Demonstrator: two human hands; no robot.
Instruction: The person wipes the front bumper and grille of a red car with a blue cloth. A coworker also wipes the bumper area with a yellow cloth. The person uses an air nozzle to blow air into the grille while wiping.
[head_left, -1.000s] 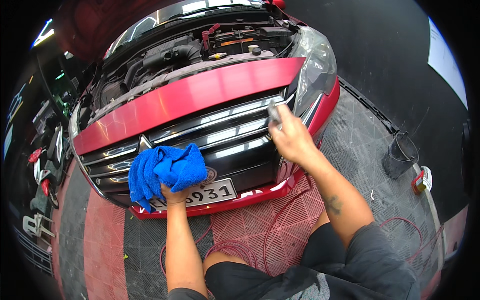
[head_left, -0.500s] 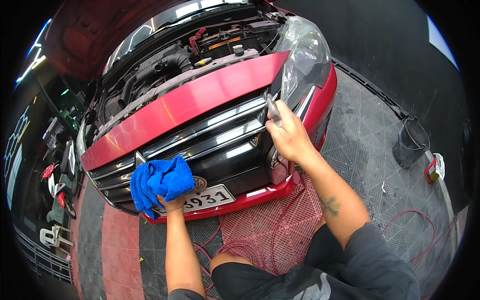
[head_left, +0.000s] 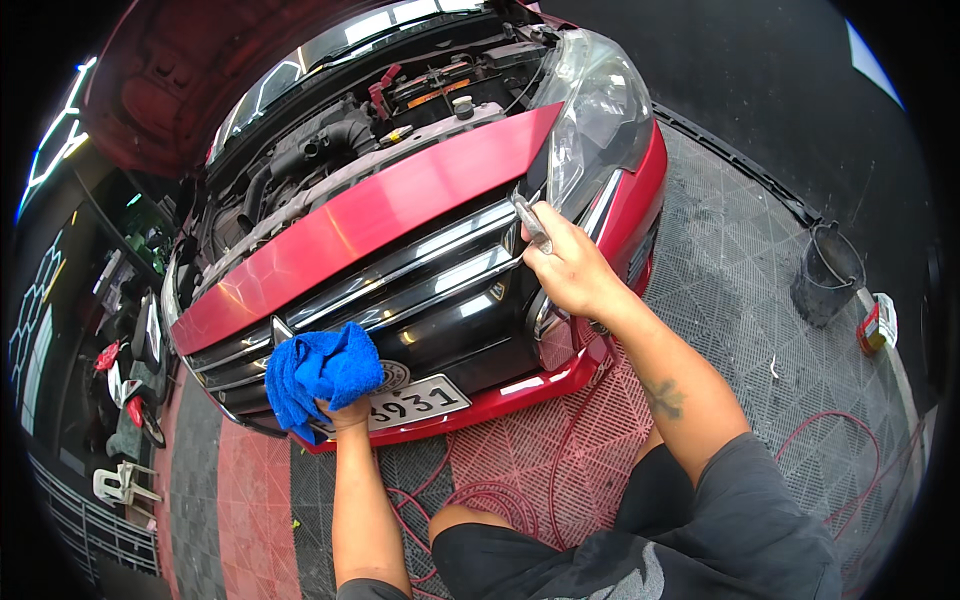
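Note:
A red car (head_left: 370, 235) faces me with its hood raised. My left hand (head_left: 345, 412) is closed on a bunched blue microfiber towel (head_left: 325, 368), held in front of the grille and partly covering the license plate (head_left: 425, 402). My right hand (head_left: 570, 265) is wrapped round a silver-grey air blow gun (head_left: 532, 224). Its tip points at the upper right corner of the black and chrome grille (head_left: 440, 290), just below the headlight (head_left: 600, 115). The lower part of the blow gun is hidden by my fingers.
A dark red hose (head_left: 558, 455) hangs below my right forearm and coils on the grid floor tiles. Farther right stand a black bucket (head_left: 825, 280) and a red-and-white container (head_left: 878, 325) by the wall. At left are a white plastic chair (head_left: 122, 485) and a motorcycle (head_left: 135, 400).
My right hand and the blow gun have shifted slightly left along the grille's upper corner. The left hand keeps the towel nearly in place; the whole view has tilted a little.

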